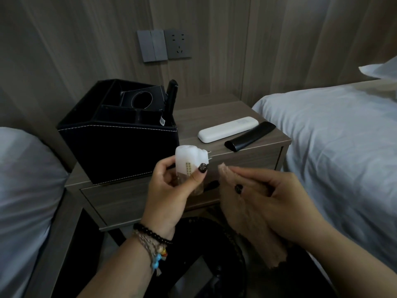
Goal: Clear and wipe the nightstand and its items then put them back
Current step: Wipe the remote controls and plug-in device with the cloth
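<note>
White-sheeted bed [335,134] across right half of frame; second white bed edge [23,179] at far left. Grey-brown wood-grain wall panelling [86,39] along the top, with dark grey switch plate and socket [164,45] at upper centre.

Grey-brown wooden nightstand with front drawer [133,196] at centre, between the two beds. Large black leather-look organiser box with white stitching [117,145] on its left portion, divided into compartments, round opening in one of them. Slim black upright object [171,96] leaning in the box's right rear corner; kind not clear.

Long white remote control [227,129] lying flat on nightstand top, right of box. Glossy black remote control [250,136] just beside it, nearer the front edge, roughly parallel.

Right hand [277,203] at lower right centre, fingers curled, gripping pale pink-beige cleaning cloth [242,214]; cloth hanging down below the hand, one corner poking up toward the left hand.

Left hand [169,190] at lower centre, in front of nightstand drawer, thumb and fingers pinched round small white cylindrical bottle with a yellow-dotted label [189,161], held upright above the front edge. Beaded bracelets [153,241] on left wrist, black beads plus cords with blue and orange charms.

Dark round object [232,254] below hands, on floor; not identifiable.
</note>
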A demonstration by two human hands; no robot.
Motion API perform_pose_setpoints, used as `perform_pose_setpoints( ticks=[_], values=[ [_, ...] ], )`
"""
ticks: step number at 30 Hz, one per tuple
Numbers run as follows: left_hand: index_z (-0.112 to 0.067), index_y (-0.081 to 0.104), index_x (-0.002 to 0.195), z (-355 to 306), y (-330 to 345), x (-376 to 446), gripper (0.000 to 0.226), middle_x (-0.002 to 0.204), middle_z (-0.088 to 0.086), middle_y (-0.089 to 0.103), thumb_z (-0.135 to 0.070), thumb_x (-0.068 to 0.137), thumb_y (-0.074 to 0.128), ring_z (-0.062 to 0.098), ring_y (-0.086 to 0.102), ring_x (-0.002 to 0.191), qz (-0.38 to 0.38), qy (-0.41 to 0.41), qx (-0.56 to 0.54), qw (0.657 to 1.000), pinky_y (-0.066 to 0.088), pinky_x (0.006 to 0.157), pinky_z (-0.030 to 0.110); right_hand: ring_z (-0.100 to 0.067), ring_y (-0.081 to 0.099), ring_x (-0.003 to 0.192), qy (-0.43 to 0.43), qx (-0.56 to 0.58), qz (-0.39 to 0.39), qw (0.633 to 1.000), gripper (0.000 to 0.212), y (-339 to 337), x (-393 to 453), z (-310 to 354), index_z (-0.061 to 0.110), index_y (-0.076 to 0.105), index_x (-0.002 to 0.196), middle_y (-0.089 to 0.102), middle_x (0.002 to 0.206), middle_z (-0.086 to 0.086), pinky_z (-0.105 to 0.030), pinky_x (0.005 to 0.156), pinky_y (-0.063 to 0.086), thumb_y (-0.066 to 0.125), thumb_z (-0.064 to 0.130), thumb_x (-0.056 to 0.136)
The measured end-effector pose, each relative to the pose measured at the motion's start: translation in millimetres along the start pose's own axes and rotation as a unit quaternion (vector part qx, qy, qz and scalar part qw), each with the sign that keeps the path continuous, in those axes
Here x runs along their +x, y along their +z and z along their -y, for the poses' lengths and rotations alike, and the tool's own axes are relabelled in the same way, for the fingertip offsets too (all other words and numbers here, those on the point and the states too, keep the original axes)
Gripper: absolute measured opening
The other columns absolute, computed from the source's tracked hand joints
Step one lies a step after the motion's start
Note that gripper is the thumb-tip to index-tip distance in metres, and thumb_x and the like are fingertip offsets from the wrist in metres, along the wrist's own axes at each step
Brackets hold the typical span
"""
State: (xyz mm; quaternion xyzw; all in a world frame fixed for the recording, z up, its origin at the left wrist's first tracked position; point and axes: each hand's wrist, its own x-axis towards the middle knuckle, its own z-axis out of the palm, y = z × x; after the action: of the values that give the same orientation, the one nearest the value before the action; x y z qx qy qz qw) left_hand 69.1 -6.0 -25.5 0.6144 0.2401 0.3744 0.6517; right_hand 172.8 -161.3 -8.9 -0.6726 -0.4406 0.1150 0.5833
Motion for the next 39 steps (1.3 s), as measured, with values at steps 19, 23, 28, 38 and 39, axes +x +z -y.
perform_pose_setpoints(
  ticks=[19,23,28,38,39],
  values=[
    [-0.037,0.055,0.1,-5,14,-22,0.056,0.102,-0.02,0.066,-0.028,0.057,0.089,0.002,0.067,0.087,0.045,0.141,0.178,0.973,0.052,0.065,0.016,-0.002,0.067,0.098,-0.113,-0.077,-0.143,0.98,0.043,13,-5,-14,0.014,0.07,0.116,0.071,0.107,0.009,-0.018,0.086,0.053,0.062,-0.011,0.083],
    [-0.036,0.055,0.097,-8,13,-21,0.061,0.101,-0.02,0.067,-0.041,0.049,0.091,0.002,0.067,0.087,0.034,0.138,0.155,0.978,0.053,0.064,0.017,-0.005,0.065,0.107,-0.202,-0.176,-0.146,0.952,0.037,16,-5,-18,0.007,0.069,0.117,0.068,0.115,-0.001,-0.019,0.089,0.053,0.063,-0.007,0.083],
    [-0.025,0.061,0.101,-11,10,-13,0.058,0.096,-0.014,0.071,-0.025,0.05,0.088,0.004,0.069,0.087,0.031,0.073,0.043,0.996,0.053,0.067,0.017,-0.004,0.066,0.104,-0.19,-0.239,-0.107,0.946,0.037,16,-5,-22,0.014,0.07,0.118,0.068,0.116,0.002,-0.02,0.084,0.055,0.061,-0.001,0.085],
    [-0.009,0.077,0.09,-14,7,-16,0.068,0.082,0.018,0.072,-0.054,0.041,0.089,0.024,0.07,0.068,0.188,-0.125,-0.138,0.964,0.056,0.057,0.029,-0.003,0.069,0.097,0.023,0.116,-0.052,0.992,0.045,-12,9,-5,0.019,0.073,0.102,0.075,0.099,0.009,-0.016,0.082,0.053,0.056,-0.018,0.083],
    [-0.012,0.078,0.086,-15,8,-16,0.062,0.078,0.016,0.071,-0.055,0.042,0.088,0.022,0.069,0.064,0.186,-0.131,-0.124,0.966,0.055,0.052,0.027,-0.003,0.069,0.098,0.009,0.103,-0.043,0.994,0.045,-16,10,-4,0.018,0.073,0.103,0.075,0.101,0.01,-0.014,0.083,0.052,0.056,-0.019,0.083]
  ],
)
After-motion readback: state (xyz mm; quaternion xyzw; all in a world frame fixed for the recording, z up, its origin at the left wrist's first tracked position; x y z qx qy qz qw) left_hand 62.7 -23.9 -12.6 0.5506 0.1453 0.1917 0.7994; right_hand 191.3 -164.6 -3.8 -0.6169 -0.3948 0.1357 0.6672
